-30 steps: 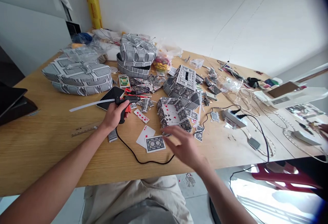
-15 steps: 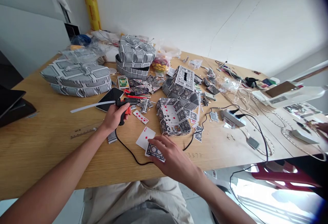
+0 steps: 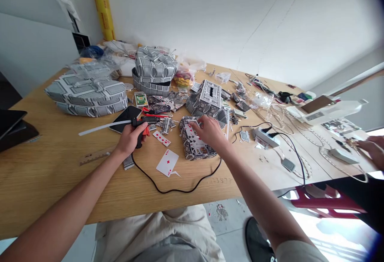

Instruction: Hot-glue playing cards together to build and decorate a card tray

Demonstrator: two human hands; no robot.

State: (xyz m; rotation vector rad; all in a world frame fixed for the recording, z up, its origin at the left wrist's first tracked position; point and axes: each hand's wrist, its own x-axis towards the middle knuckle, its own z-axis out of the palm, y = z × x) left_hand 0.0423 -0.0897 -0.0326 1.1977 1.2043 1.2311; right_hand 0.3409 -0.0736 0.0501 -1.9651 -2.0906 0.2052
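My left hand (image 3: 129, 138) is closed around the grip of a black glue gun (image 3: 141, 125) with an orange trigger. A white glue stick (image 3: 99, 127) pokes out of it to the left. My right hand (image 3: 210, 132) is over the far edge of a shallow tray made of playing cards (image 3: 192, 144), fingers curled. A white card edge (image 3: 192, 122) shows at its fingertips. A diamonds card (image 3: 167, 162) lies face up on the wooden table (image 3: 54, 174) in front of the tray. Another diamonds card (image 3: 161, 138) lies beside the glue gun.
The gun's black cable (image 3: 177, 188) loops along the near table edge to a power strip (image 3: 264, 137). Card-covered boxes (image 3: 88, 94) (image 3: 154, 70) (image 3: 210, 94), a phone (image 3: 127, 115), a ruler (image 3: 96, 156) and card scraps crowd the middle. Another person's hand (image 3: 370, 148) is at the far right.
My right hand went from the face-down card near the table edge up to the card tray. That card is gone from the table. My left hand stayed on the glue gun.
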